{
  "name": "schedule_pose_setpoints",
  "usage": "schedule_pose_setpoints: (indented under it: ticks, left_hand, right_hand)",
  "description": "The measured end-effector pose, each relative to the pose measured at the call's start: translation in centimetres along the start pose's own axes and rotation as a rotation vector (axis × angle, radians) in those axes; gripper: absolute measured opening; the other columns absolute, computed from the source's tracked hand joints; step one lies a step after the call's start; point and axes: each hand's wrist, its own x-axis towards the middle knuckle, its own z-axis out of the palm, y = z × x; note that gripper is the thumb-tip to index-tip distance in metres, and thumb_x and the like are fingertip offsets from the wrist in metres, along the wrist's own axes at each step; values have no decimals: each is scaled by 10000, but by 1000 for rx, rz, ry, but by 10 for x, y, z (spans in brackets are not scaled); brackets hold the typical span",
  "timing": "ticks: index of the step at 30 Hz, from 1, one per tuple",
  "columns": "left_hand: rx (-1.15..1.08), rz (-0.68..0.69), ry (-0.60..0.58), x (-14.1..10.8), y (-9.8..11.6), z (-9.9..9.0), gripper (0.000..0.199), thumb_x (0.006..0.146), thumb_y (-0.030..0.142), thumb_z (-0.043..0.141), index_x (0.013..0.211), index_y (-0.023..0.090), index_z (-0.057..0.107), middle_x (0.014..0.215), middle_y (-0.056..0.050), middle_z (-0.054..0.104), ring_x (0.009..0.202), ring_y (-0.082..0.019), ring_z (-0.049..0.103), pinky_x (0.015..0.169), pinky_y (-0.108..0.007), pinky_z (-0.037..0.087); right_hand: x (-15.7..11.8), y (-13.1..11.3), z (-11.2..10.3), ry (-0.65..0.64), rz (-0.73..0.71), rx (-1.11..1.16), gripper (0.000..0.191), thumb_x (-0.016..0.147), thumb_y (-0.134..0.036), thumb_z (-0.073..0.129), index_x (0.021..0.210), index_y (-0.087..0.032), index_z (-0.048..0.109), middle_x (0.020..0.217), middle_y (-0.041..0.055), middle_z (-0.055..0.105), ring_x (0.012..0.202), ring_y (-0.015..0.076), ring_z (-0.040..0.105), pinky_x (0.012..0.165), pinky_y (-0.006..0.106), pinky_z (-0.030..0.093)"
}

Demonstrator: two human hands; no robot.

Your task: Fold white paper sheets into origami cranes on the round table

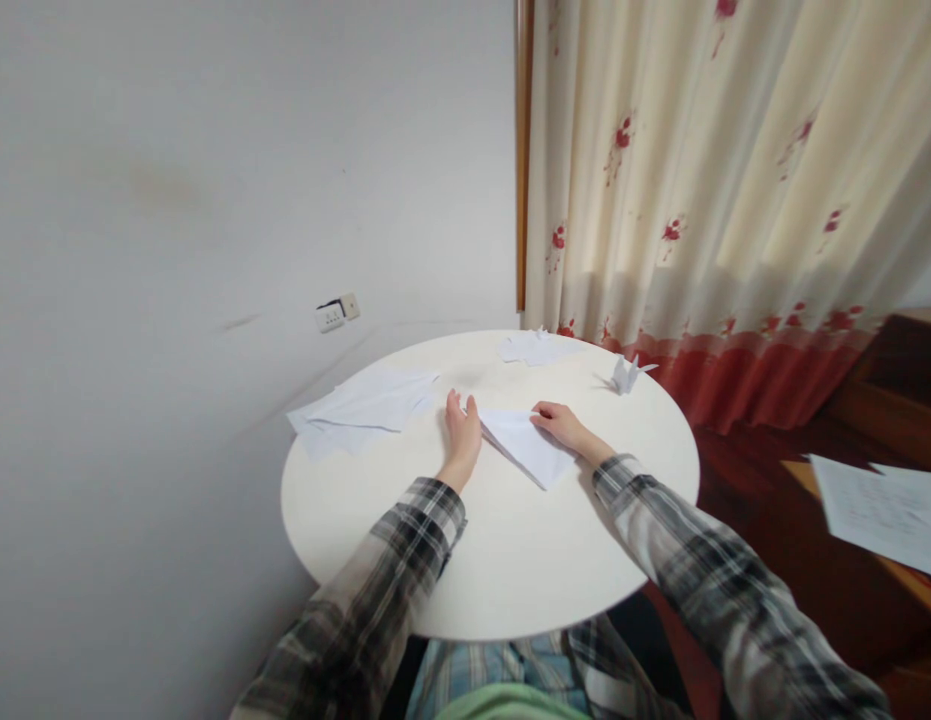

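A white sheet of paper (526, 445), folded into a triangle, lies on the round white table with one corner toward me. At its left corner is my left hand (463, 432), standing on edge with the fingers stretched and the thumb apart. Whether that hand touches the paper I cannot tell. My right hand (564, 425) is closed over the paper's upper right edge, fingertips curled against it. Part of the paper's right side is hidden under this hand.
On the table (495, 580), loose paper sheets (367, 405) lie at left and more paper pieces (536, 347) at the back. A folded paper crane (627, 375) stands at right. Behind are a wall with a socket (330, 318) and a curtain (690, 200). Written sheets (881, 510) lie far right.
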Motion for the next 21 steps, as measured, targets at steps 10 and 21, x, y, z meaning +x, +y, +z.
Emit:
schedule_pose_setpoints:
  ticks: [10, 21]
  left_hand:
    - [349, 562, -700, -19, 8, 2, 407, 763, 146, 437, 1161, 204, 499, 1250, -72, 509, 1185, -187, 424, 1044, -356, 260]
    - [355, 447, -716, -22, 2, 2, 283, 764, 247, 486, 1025, 211, 590, 1245, -93, 518, 1203, -220, 418, 1050, -407, 211]
  right_hand:
    - [2, -2, 4, 2, -81, -268, 128, 742, -238, 517, 756, -164, 620, 728, 18, 589, 685, 128, 495, 671, 236, 364]
    - [2, 4, 3, 49, -71, -275, 184, 722, -263, 590, 866, -157, 635, 768, 29, 585, 712, 128, 506, 678, 238, 381]
